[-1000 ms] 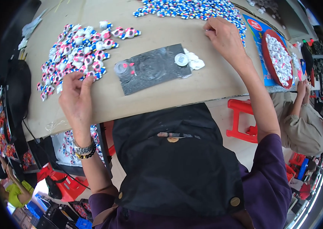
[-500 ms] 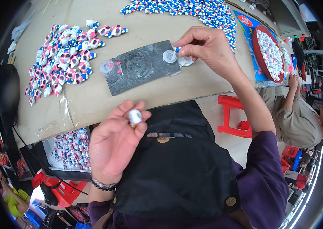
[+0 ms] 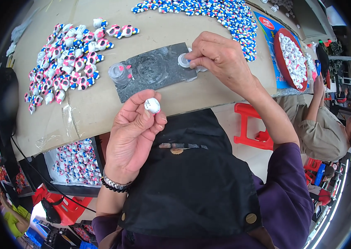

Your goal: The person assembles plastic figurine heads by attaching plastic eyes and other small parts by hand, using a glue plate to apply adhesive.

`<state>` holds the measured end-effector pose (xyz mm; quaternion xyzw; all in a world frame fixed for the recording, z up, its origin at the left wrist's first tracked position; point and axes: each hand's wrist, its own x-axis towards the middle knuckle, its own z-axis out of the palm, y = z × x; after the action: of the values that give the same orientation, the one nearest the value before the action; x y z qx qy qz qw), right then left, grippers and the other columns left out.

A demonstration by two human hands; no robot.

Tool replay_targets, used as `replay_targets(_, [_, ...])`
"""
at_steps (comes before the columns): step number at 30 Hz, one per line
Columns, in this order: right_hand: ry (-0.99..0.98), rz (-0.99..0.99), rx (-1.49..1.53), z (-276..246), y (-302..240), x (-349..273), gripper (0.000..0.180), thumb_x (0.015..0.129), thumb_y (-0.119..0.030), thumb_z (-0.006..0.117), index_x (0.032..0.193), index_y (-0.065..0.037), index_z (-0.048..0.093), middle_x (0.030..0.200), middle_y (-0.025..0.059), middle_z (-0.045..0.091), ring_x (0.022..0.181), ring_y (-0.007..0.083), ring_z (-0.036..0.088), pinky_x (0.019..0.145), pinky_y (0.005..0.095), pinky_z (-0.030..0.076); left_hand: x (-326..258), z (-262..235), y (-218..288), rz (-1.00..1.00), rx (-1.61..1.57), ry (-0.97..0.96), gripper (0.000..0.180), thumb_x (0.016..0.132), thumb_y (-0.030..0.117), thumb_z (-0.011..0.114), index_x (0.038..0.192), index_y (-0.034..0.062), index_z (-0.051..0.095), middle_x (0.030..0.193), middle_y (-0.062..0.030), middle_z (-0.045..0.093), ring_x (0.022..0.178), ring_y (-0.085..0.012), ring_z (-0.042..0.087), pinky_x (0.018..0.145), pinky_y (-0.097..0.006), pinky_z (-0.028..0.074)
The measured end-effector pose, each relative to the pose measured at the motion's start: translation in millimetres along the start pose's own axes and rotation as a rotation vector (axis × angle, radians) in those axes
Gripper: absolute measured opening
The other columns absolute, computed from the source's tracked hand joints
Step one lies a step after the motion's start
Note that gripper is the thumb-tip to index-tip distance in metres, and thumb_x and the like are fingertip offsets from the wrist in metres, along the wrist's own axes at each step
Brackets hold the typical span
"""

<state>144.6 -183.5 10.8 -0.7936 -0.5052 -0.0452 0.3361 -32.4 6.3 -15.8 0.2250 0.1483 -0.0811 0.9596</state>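
Observation:
My left hand [image 3: 136, 128] is raised in front of the near table edge, palm up. Thumb and fingers pinch a small white figurine head [image 3: 152, 106] with dark marks and a bit of pink below. Over the right end of a dark grey slab [image 3: 165, 60], my right hand [image 3: 221, 58] is closed in a pinch. A small blue piece [image 3: 191, 63] peeps out under its fingertips, mostly hidden. Those fingertips are at a small clear round cup [image 3: 183, 60] on the slab. At the slab's left end sits another clear cup [image 3: 118, 72] with pink bits beside it.
Finished-looking figurines [image 3: 65, 62] lie heaped on the left. Many blue-and-white pieces [image 3: 208, 10] cover the far side. A red bowl [image 3: 280, 62] of white heads stands at right, near a seated person [image 3: 320, 124]. A red stool [image 3: 246, 128] and a tray of figurines [image 3: 76, 162] are below table level.
My left hand has risen toward the slab, and the white head in it has turned. My right hand has shifted slightly left, onto the clear cup at the slab's right end.

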Motion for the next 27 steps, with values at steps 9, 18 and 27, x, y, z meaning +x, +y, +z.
replay_targets(9, [0.022,-0.02,-0.083,0.2,-2.4,0.9,0.012,0.07,0.002,0.074,0.079,0.003,0.066,0.079,0.0078,0.06,0.068,0.0201,0.062,0.059,0.0301,0.048,10.2,0.7,-2.0,0.067,0.034,-0.077,0.046,0.086,0.008,0.07,0.129,0.003,0.054,0.112,-0.0085,0.064,0.089,-0.0155,0.061,0.08,-0.027,0.049])
replay_targets(18, [0.169,0.359,0.302,5.2,-10.2,-5.9,0.01,0.079,-0.002,0.071,0.088,0.002,0.069,0.079,0.0045,0.064,0.066,0.0103,0.058,0.051,0.0226,0.043,21.6,11.0,-7.0,0.046,-0.028,-0.094,0.04,0.087,0.008,0.069,0.125,0.0024,0.055,0.114,-0.0096,0.063,0.091,-0.0158,0.06,0.081,-0.027,0.049])
replay_targets(27, [0.388,0.702,1.015,5.9,-55.7,-9.2,0.009,0.085,0.001,0.067,0.094,0.003,0.068,0.083,0.0051,0.063,0.06,0.0048,0.052,0.041,0.0165,0.034,34.5,20.6,-14.0,0.048,-0.094,-0.078,0.03,0.093,0.011,0.062,0.121,0.0027,0.055,0.112,-0.0117,0.062,0.089,-0.0183,0.06,0.083,-0.028,0.051])
